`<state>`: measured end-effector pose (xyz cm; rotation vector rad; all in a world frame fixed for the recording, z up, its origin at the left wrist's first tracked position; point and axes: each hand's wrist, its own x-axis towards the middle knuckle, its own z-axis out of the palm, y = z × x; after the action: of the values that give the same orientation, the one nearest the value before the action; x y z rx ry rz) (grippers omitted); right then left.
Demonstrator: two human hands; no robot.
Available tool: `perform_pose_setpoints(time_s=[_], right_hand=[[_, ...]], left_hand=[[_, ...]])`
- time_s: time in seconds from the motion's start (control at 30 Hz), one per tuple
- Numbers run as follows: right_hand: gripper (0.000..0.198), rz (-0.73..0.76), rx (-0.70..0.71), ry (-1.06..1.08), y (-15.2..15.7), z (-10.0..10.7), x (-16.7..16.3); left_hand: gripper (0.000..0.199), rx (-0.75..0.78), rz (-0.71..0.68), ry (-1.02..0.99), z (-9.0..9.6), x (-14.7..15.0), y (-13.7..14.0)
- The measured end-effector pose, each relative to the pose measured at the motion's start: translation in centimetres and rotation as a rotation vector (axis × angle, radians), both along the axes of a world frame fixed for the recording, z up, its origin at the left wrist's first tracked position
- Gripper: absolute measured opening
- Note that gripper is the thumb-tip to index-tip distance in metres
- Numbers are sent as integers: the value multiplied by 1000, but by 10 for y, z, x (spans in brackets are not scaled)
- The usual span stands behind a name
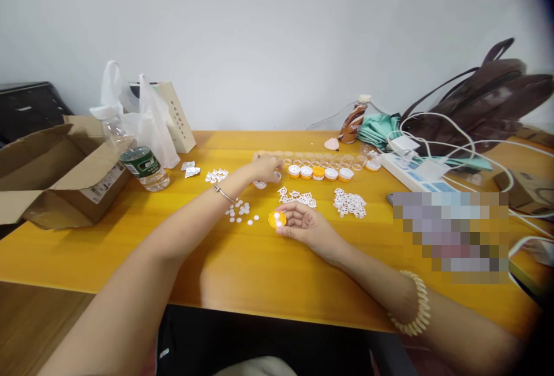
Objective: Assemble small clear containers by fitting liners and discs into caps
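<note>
My right hand [309,224] pinches the rim of a round orange cap [272,219] between thumb and fingers; small white pieces lie inside it. My left hand [267,167] reaches across to the left end of a row of white-and-orange caps [318,172]. Its fingers bend down around or over white round parts [259,184]; what they grip is partly hidden. Small white discs [244,208] lie scattered under and beside my left forearm. Just beyond my right hand are white openwork plastic pieces [298,197].
Clear round containers [320,159] stand in a row behind the caps. More white plastic pieces [348,203] and small white parts [216,175] lie in heaps. A carton [56,168] and water bottle [145,162] stand left; a power strip [411,174], cables and a bag [480,104] are right.
</note>
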<state>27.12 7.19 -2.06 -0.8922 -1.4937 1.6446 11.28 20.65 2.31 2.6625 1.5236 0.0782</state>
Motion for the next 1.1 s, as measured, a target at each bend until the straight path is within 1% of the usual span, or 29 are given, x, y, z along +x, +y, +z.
perform_pose_setpoints(time_s=[0.13,0.2,0.27,0.33,0.37,0.43,0.5,0.6,0.7,0.77,0.87,1.0,1.1], right_hand=[[39,-8,-4,10,0,0,0],[39,-13,5,13,0,1,0],[38,-19,18,17,-1,1,0],[38,-28,30,22,-2,1,0],[37,-32,35,25,-2,2,0],[37,-40,45,33,-3,2,-1],[36,-51,58,41,-4,2,-2],[37,-72,88,50,-6,2,-5],[37,-85,104,55,-8,2,-6],[37,-106,111,59,-9,2,-6],[38,-139,132,59,-11,3,-7],[37,-138,155,63,-13,3,-7],[36,-137,168,64,-13,1,-7]], left_hand=[[22,-9,-6,-23,3,3,-1],[23,8,-18,-73,7,1,-7],[29,27,-45,-137,13,-4,-19],[32,24,-89,-241,20,-14,-39],[33,0,-123,-371,22,-20,-52],[31,-118,-157,-587,25,-34,-78],[28,-258,-197,-775,23,-46,-103],[28,-463,-166,-1002,14,-61,-128],[31,-614,-126,-1130,3,-67,-136],[34,-658,-123,-1168,-2,-67,-136],[32,-649,-127,-1194,-5,-63,-135],[29,-644,-163,-1199,-4,-56,-137],[30,-601,-194,-1206,-6,-51,-140]])
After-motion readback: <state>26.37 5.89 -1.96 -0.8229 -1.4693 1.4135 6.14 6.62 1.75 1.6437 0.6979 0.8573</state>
